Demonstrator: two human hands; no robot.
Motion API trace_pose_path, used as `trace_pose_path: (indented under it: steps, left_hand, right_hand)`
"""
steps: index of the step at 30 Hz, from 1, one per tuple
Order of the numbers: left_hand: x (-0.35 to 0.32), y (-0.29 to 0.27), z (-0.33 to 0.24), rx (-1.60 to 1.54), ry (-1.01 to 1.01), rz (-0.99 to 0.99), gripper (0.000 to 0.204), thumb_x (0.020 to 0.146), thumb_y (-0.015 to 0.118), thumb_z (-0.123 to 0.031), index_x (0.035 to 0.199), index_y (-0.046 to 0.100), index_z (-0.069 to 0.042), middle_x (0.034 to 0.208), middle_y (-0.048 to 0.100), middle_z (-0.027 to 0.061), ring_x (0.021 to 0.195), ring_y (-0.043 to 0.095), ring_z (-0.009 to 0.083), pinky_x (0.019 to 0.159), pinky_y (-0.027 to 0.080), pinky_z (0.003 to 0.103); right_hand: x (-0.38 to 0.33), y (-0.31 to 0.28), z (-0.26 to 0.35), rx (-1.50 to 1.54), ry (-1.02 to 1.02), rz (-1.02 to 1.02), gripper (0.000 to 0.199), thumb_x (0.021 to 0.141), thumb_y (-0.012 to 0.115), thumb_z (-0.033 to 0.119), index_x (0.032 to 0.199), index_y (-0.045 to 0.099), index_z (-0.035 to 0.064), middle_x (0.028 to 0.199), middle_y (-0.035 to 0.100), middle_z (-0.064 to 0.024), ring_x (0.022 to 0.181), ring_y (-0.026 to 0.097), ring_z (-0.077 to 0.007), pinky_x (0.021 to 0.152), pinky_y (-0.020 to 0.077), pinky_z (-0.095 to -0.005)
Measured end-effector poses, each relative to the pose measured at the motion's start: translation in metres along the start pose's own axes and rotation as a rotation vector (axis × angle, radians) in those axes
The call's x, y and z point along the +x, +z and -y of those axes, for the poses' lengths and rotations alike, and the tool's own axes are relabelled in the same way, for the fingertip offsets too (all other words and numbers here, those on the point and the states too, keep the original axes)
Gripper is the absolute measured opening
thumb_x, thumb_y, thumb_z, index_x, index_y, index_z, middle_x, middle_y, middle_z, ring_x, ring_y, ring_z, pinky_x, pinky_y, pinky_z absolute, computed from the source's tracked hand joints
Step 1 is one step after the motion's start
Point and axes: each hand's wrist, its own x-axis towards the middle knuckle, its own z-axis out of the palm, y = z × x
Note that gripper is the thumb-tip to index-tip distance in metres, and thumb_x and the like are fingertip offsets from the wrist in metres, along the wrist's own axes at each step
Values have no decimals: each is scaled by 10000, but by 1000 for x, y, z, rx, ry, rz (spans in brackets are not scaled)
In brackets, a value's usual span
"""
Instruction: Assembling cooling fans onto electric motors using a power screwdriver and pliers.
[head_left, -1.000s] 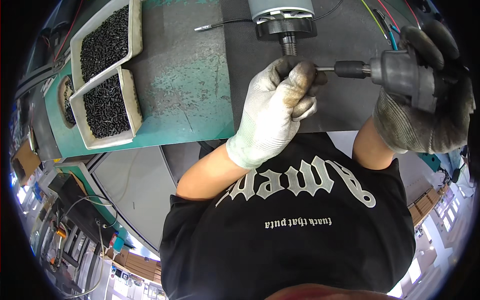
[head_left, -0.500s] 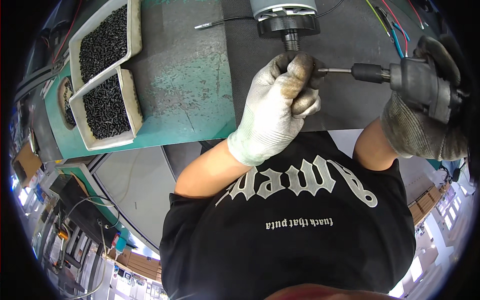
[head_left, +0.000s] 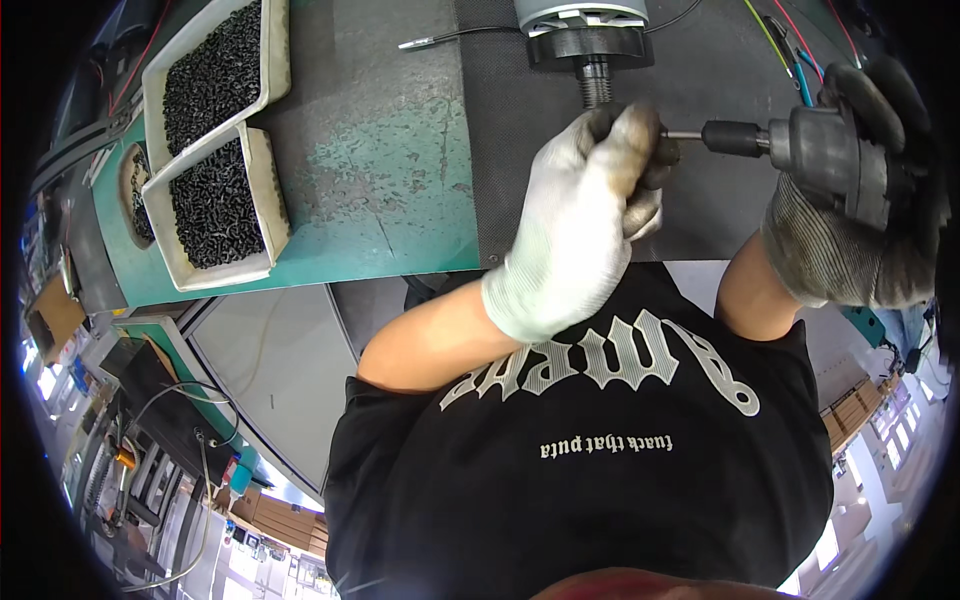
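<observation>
My right hand (head_left: 850, 240), in a grey-soiled knit glove, is wrapped round a dark power screwdriver (head_left: 815, 150). The tool lies level, its thin metal bit (head_left: 685, 134) pointing left. At the bit's tip my left hand (head_left: 585, 210), in a white glove with dirty fingertips, is closed with thumb and fingers pinched together. Whatever is between those fingers is hidden. Just beyond the left fingertips a motor (head_left: 585, 14) with a silver body lies on the bench, its black collar (head_left: 588, 45) and threaded shaft (head_left: 596, 82) pointing toward me.
Two off-white trays (head_left: 277, 190) full of small black screw-like parts stand at the left of the green and black bench (head_left: 400, 200). A round cutout with more small parts (head_left: 135, 195) is beside them. A black cable (head_left: 460, 36) leaves the motor; coloured wires (head_left: 790, 45) lie at upper right.
My left hand has moved a little right along the bit, so less bare metal shows. The right hand keeps its grip on the screwdriver, and the whole view has shifted slightly.
</observation>
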Motion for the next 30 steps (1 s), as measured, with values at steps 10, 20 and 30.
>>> trace_pose_path:
  steps: [10,20,30]
  left_hand:
    - [36,-42,3,-577,-306,177,343,1039,404,-349,1039,533,-31,694,572,20,709,628,161,756,516,334]
    - [23,-13,9,277,171,-103,211,959,602,-152,1005,576,53,795,665,79,665,629,90,615,521,230]
    - [29,-10,6,301,196,-161,181,895,661,-29,1020,570,64,806,700,118,692,668,109,652,543,227]
  right_hand:
    - [16,-39,14,27,-43,37,392,851,621,68,1198,540,-95,1048,616,-165,868,593,-201,760,531,-349]
    - [28,4,-1,-168,-48,-177,376,851,611,42,1201,530,-70,1009,620,-157,832,603,-201,726,531,-340]
    - [38,51,-36,-405,25,-378,365,852,597,5,1206,516,-36,955,626,-146,782,617,-201,682,532,-330]
